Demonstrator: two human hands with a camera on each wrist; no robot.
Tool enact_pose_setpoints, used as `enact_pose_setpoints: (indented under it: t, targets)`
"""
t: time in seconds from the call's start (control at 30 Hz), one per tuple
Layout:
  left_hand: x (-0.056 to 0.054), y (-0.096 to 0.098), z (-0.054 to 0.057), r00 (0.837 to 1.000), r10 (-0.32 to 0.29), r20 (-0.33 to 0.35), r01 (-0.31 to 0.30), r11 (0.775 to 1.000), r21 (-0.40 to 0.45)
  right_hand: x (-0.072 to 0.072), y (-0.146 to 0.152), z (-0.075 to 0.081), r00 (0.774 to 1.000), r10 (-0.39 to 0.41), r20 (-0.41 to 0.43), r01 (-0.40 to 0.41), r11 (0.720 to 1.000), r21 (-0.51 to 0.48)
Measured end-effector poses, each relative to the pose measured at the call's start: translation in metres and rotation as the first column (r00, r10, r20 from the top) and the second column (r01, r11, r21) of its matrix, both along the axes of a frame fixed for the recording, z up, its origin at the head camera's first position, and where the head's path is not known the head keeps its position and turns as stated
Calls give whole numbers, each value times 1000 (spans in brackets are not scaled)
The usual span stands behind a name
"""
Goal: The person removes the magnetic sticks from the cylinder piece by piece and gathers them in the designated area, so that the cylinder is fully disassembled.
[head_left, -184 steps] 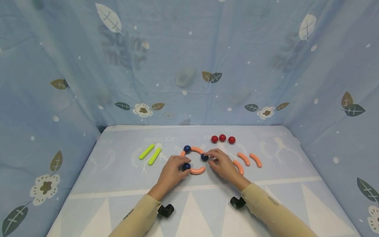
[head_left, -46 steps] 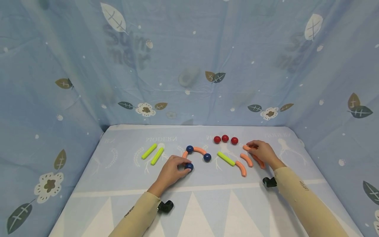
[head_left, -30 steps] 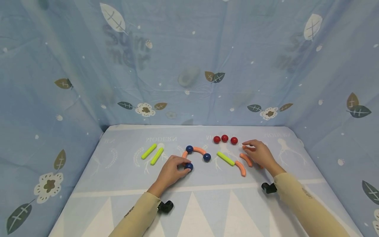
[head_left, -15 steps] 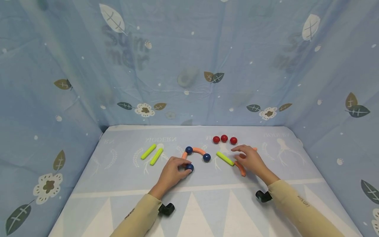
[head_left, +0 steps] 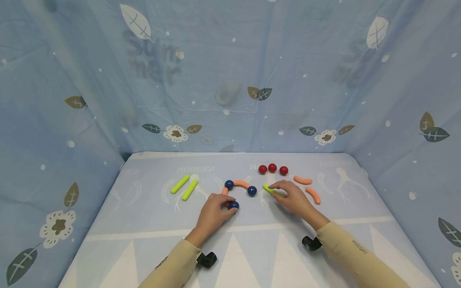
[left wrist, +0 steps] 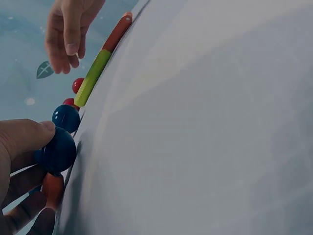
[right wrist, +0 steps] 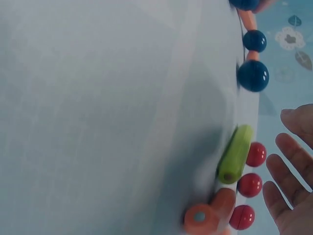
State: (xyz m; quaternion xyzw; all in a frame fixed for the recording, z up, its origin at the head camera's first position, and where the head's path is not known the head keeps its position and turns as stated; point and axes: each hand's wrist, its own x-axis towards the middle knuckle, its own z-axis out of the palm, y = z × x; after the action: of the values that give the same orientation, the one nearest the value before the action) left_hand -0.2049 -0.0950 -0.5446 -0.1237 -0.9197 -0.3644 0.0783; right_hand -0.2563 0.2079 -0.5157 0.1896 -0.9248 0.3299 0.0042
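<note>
My left hand point(head_left: 212, 212) pinches a dark blue ball point(head_left: 233, 205) between thumb and fingers. From that ball a chain runs on: a curved orange stick point(head_left: 225, 191), a blue ball point(head_left: 229, 184), another curved orange stick point(head_left: 241, 183) and a blue ball point(head_left: 252, 191) at the far end. My right hand point(head_left: 293, 200) hovers over a lime green stick point(head_left: 267, 187), partly covering it in the head view. In the right wrist view its fingers are spread and apart from that green stick point(right wrist: 235, 155). Curved orange sticks point(right wrist: 223, 202) lie at the green stick's end, hidden from the head camera.
Three red balls point(head_left: 272, 168) stand in a row toward the back. Right of them lie two curved orange sticks point(head_left: 313, 195). On the left are two lime green sticks point(head_left: 180, 184). A patterned cloth point(head_left: 230, 260) covers the table; blue curtains point(head_left: 201, 72) surround its back and sides.
Since the oldest frame, the ring's lower orange stick has left and a green stick lies at right. My right hand went to the right-hand orange sticks, then came back left, over the green stick.
</note>
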Motion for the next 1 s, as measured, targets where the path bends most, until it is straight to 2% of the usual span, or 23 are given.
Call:
enact_pose_setpoints:
  t: [0.2, 0.5, 0.7, 0.87, 1.0]
  targets:
    - [3, 7, 0, 1000, 3, -6, -4, 1000, -24, 5, -12, -3, 996, 66, -68, -67, 998, -10]
    - [2, 7, 1, 999, 9, -48, -11, 999, -34, 14, -31, -13, 989, 130, -65, -131, 991, -25]
    - [-6, -1, 1, 994, 58, -97, -57, 998, 20, 19, -44, -15, 983, 181, -44, -184, 981, -68]
    - [-16, -11, -1, 991, 123, -61, -121, 992, 30, 21, -53, -19, 975, 221, -32, -223, 969, -102]
    - [-24, -16, -4, 991, 123, -51, -121, 992, 44, 23, -62, -22, 970, 242, -15, -241, 962, -125]
